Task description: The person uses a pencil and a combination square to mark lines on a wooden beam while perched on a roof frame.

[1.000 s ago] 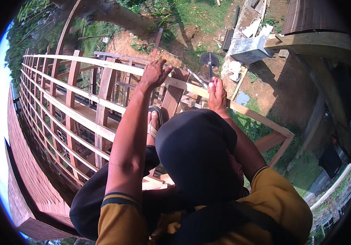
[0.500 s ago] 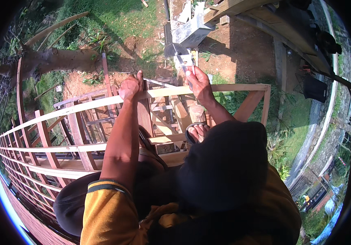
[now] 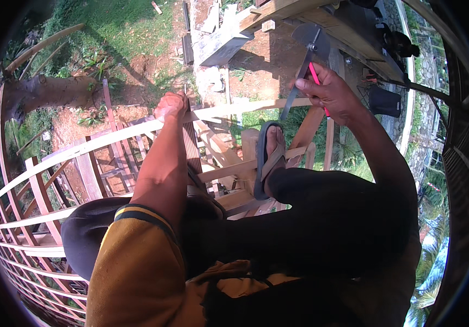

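L hand grips batten; R hand holds hatchet.

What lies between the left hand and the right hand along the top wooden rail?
In the head view, only a bare stretch of the pale wooden rail runs between the left hand and the right hand, which holds a hatchet.
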Demonstrator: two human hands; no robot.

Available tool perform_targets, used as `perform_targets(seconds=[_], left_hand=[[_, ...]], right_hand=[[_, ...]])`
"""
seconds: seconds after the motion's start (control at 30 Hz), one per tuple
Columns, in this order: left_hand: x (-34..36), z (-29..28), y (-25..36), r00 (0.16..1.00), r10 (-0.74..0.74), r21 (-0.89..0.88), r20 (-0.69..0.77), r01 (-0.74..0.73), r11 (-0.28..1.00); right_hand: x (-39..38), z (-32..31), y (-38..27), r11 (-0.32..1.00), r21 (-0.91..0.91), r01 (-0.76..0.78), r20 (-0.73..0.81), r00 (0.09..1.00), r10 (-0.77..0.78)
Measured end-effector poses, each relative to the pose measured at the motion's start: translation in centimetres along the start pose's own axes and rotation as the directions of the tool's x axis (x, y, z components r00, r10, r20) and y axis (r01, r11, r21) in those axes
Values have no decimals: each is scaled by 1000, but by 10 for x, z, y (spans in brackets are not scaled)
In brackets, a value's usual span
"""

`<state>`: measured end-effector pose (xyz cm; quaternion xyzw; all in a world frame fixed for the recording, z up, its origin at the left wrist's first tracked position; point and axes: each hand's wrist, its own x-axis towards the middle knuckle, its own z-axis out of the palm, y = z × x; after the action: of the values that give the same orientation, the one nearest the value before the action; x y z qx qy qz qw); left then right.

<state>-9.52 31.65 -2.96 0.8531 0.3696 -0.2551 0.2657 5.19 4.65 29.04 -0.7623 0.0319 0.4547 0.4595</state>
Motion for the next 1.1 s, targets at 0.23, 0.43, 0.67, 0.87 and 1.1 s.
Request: perform_targets(seconds=[0.23,0.43,0.67,0.87,1.1], left_hand=[[3,6,-5,999,17,55,33,-19,998],[8,13,-9,974,219,-5,-53,-220,976],[43,-23,-5,925,380,-656,-7,-291,696],[17,-76,57,853,389,-662,348,-70,746],[37,-44,41,875,408,-561,261,-207,802]], right_hand=[[58,44,-21,965,109,237,92,965,-247],[101,45,68,931,360,-52,217,976,-30],[141,87,150,741,552,-382,455,883,116],[172,123,148,630,545,-553,679,732,55],[217,137,136,931,255,-260,740,673,-15]])
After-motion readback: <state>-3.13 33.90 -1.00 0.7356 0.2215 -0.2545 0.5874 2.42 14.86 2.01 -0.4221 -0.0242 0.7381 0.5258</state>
